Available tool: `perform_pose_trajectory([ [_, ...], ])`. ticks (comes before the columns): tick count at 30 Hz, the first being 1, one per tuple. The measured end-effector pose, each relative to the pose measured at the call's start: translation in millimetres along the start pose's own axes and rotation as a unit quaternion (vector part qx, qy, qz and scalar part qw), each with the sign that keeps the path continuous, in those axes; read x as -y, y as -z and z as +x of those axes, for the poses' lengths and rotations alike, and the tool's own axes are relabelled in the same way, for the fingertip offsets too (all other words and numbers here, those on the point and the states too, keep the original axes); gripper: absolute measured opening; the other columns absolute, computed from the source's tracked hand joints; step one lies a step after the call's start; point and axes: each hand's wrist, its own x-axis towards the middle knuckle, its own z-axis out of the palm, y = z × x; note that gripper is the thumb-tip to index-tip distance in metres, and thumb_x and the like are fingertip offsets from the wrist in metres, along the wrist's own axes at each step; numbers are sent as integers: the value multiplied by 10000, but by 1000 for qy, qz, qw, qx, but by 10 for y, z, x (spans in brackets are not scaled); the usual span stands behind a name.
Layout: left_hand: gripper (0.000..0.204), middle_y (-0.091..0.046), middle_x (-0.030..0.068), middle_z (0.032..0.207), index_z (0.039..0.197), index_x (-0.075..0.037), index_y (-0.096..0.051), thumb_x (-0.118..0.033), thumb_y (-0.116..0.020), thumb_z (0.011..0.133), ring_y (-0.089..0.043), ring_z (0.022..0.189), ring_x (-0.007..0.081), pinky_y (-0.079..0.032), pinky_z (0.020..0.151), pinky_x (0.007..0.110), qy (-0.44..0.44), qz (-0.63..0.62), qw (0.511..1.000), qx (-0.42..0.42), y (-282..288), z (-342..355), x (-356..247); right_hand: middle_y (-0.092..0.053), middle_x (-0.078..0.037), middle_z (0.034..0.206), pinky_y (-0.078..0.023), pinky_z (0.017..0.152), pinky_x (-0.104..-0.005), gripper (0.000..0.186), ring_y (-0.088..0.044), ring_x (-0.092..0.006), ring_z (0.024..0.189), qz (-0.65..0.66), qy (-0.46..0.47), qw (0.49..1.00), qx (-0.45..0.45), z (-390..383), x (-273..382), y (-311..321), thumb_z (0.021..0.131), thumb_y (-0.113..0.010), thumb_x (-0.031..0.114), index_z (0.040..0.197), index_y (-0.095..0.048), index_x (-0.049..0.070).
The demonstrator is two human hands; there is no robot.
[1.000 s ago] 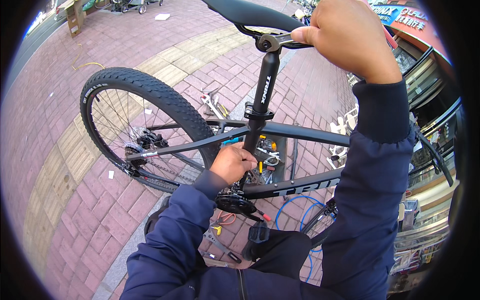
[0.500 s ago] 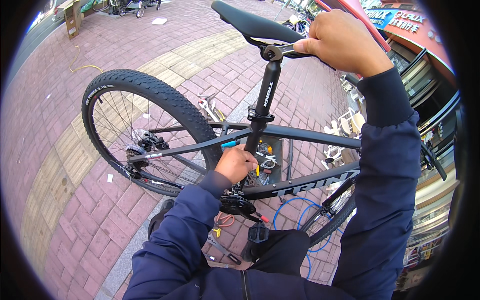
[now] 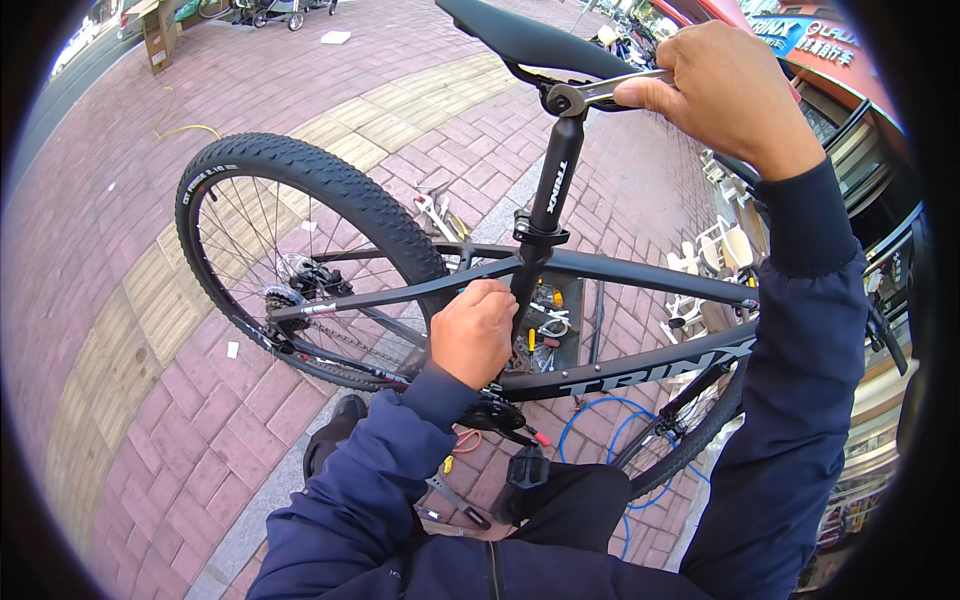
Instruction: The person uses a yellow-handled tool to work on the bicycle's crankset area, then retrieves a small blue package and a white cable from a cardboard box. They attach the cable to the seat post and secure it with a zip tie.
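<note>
My right hand (image 3: 735, 95) is closed round the handle of a metal wrench (image 3: 605, 92). The wrench's head sits on the clamp bolt beneath a black bicycle saddle (image 3: 540, 42), at the top of the black seatpost (image 3: 562, 160). Lower down, my left hand (image 3: 473, 335) is closed against the seat tube (image 3: 527, 290) of the black bicycle frame, its fingers curled round the tube and their tips hidden. The rear wheel (image 3: 330, 185) with its knobbly tyre stands to the left, and a black pedal (image 3: 527, 467) is below the frame.
Behind the seat tube stands a tool tray (image 3: 568, 350) with mixed tools. Pliers (image 3: 440, 215) and other tools lie on the brick paving. A blue hose (image 3: 565, 425) coils under the frame. White chairs (image 3: 715, 250) are at the right, a cardboard box (image 3: 157, 35) at the far left.
My left hand has turned and closed more tightly against the seat tube. The wrench in my right hand stays on the saddle clamp, its handle tilted slightly higher. The whole view has shifted a little.
</note>
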Motion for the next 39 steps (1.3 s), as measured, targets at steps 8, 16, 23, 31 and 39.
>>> perform_pose_trajectory([
  [8, 79, -619, 182, 1316, 855, -25, -718, -46, -745, 783, -709, 925, 329, -558, 785, 349, -2, -38, 999, 17, 160, 225, 31, -572, -81, 583, -444, 505, -343, 635, -605, -210, 561, -48, -7, 998, -41, -98, 59, -106, 811, -689, 673, 659, -650, 58],
  [16, 113, -660, 173, 1196, 907, -25, -732, -24, -741, 795, -706, 854, 303, -555, 739, 336, 67, 7, 997, 25, 95, 153, 50, -608, -145, 570, -504, 614, -454, 616, -651, -331, 634, -187, -176, 966, -22, -2, 495, 49, 586, -796, 631, 566, -688, 25],
  [23, 118, -670, 117, 1113, 893, -78, -732, -51, -764, 782, -700, 769, 283, -558, 630, 340, -21, 89, 996, 16, 113, 192, 132, -552, -144, 498, -515, 634, -422, 604, -667, -312, 618, -127, -86, 979, -131, -52, 308, -88, 581, -813, 606, 527, -659, 24],
  [31, 154, -670, 90, 1094, 890, -99, -728, -51, -780, 754, -692, 689, 252, -542, 555, 329, -71, 142, 987, -3, 53, 131, 303, -541, -111, 496, -435, 485, -376, 678, -599, -275, 502, -103, -158, 973, -130, -348, 301, -319, 645, -736, 715, 556, -635, 51],
  [39, 100, -677, 109, 1128, 881, -97, -745, -123, -771, 789, -698, 726, 290, -557, 618, 363, -54, 117, 992, -7, 96, 142, 225, -544, -94, 500, -413, 425, -377, 706, -584, -288, 463, 8, -244, 958, -149, -527, 564, -386, 709, -691, 749, 541, -604, 70],
])
